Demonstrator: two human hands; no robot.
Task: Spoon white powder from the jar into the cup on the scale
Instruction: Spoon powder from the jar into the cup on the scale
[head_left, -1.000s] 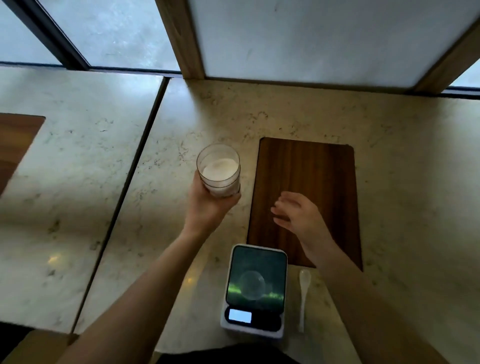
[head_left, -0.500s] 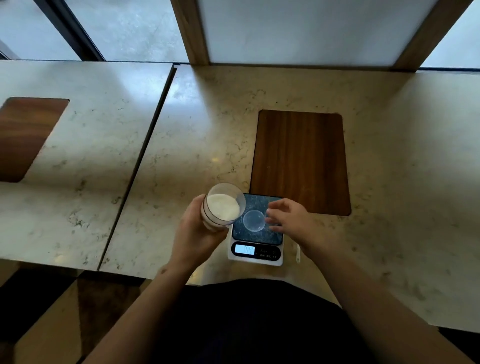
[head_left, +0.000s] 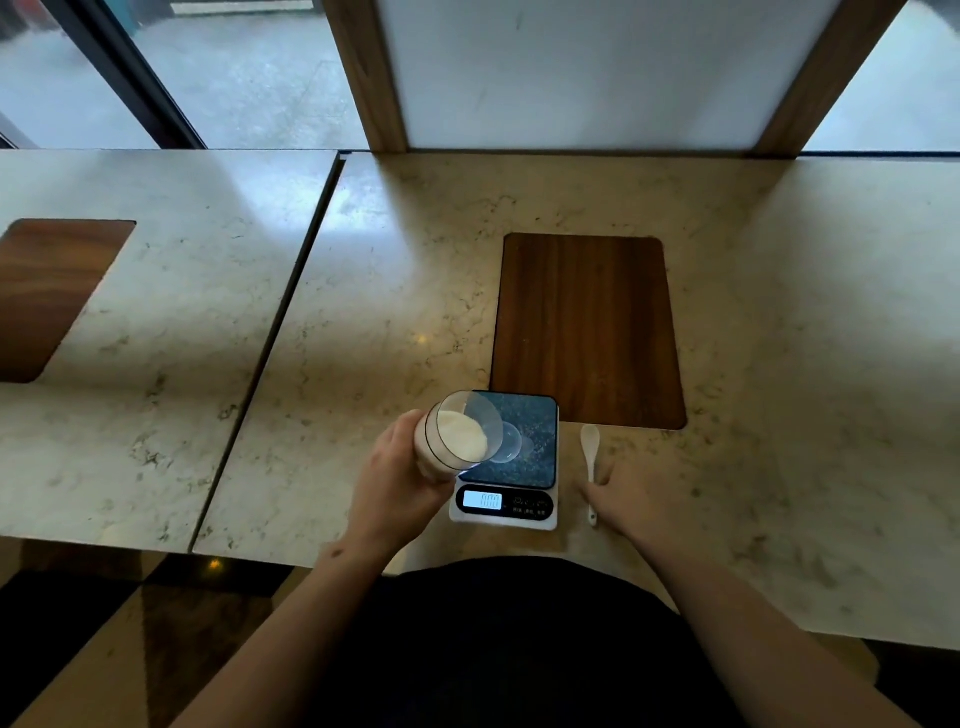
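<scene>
Glass jar (head_left: 457, 439) of white powder (head_left: 464, 435) tilts in our left hand (head_left: 400, 480), gripped, over the clear cup (head_left: 508, 441); our right hand (head_left: 631, 501), open, touches the smooth white spoon (head_left: 590, 462).

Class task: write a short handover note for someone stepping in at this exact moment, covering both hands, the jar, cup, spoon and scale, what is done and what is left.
Left hand grips the open jar of white powder, tilted over the scale.
Right hand is on the spoon, which lies on the counter right of the scale; grip not yet closed.
Clear cup sits on the scale, apparently empty.
Left: lift the spoon and scoop powder into the cup.
</scene>
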